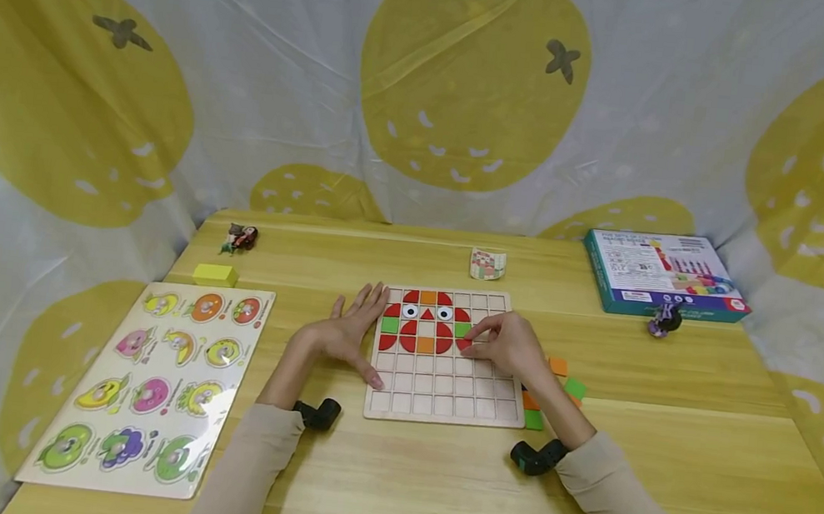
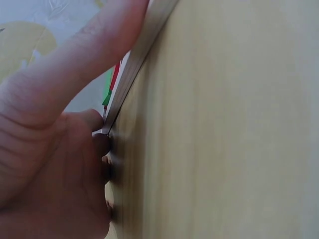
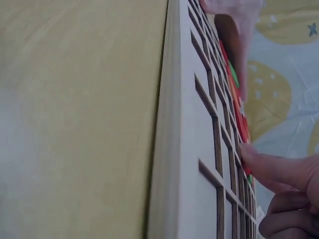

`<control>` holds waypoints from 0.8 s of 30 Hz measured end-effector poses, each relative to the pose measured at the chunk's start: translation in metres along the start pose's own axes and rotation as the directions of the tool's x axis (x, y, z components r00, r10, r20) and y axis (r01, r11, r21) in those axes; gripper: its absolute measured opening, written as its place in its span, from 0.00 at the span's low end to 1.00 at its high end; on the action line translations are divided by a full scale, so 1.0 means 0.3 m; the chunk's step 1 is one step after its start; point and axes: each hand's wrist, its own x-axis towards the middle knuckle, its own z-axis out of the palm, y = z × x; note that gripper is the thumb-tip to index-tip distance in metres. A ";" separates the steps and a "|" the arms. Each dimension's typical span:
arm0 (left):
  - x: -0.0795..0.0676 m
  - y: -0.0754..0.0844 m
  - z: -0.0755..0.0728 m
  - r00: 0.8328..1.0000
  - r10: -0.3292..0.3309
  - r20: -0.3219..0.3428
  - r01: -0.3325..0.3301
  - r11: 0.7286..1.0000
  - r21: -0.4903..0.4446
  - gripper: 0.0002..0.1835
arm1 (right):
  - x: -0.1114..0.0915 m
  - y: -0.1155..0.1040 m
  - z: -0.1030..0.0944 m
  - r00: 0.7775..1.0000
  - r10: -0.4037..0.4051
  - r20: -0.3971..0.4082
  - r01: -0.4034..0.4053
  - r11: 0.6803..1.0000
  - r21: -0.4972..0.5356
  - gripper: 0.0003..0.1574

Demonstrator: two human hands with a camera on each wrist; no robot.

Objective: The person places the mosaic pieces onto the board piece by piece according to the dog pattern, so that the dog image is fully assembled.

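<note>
A wooden grid board (image 1: 434,406) lies in the middle of the table, with red, green and orange tiles set in its upper part and two eye tiles among them. My left hand (image 1: 340,336) is spread along the board's left edge, its thumb on the lower corner area. In the left wrist view, that thumb (image 2: 82,57) lies over the wooden rim. My right hand (image 1: 511,347) pinches a red tile (image 1: 463,344) with rounded edge between thumb and index finger, at a cell under the green tile on the right. In the right wrist view, the thumb tip (image 3: 249,152) meets the red pieces.
Loose orange and green tiles (image 1: 575,388) lie right of the board, partly under my right forearm. A fruit puzzle board (image 1: 168,349) lies at the left, near a yellow block (image 1: 216,275). Behind are a small pattern card (image 1: 487,265), a box (image 1: 663,271) and two figurines (image 1: 665,319).
</note>
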 end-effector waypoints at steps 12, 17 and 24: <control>0.013 -0.004 -0.008 1.000 -0.008 -0.008 0.008 1.000 0.021 0.82 | -0.021 0.025 -0.056 0.994 -0.063 0.084 0.060 0.997 0.041 0.15; 0.013 -0.008 -0.010 1.000 -0.008 -0.002 0.008 1.000 0.029 0.83 | -0.057 0.071 -0.141 0.994 -0.085 0.070 0.082 0.996 0.039 0.17; 0.015 -0.010 -0.013 1.000 0.010 0.003 -0.010 1.000 -0.004 0.82 | -0.127 0.209 -0.271 0.996 -0.024 0.085 0.021 0.999 0.034 0.19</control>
